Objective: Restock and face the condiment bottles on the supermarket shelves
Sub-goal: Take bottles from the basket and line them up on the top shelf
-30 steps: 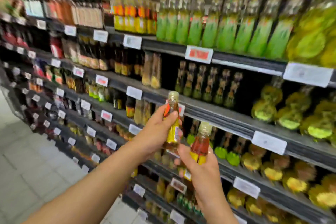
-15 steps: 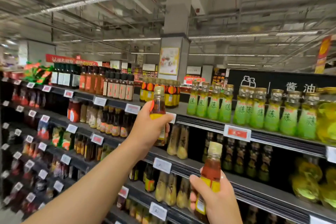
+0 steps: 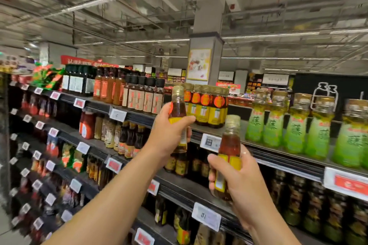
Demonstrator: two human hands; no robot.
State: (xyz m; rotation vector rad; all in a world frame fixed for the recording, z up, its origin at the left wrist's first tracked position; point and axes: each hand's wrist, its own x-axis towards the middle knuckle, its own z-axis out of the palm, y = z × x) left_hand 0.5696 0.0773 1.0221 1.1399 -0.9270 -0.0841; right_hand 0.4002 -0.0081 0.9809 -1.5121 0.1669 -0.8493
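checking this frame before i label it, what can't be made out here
Head view only:
- Left hand covers the front label of its bottle.
- Right hand hides its bottle's base.
- Price tags: print too blurred to read.
- Lower-left shelves: motion-blurred.

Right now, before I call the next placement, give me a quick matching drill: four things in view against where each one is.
Things:
1. left hand
2. right hand
3. green-label bottles
4. black-capped bottles

Places:
A. top shelf, right of the yellow-label row
B. grips a bottle raised to the top shelf edge
C. top shelf, left of the yellow-label row
D. grips a bottle lower, in front of the second shelf

Pairs: 1-B, 2-D, 3-A, 4-C
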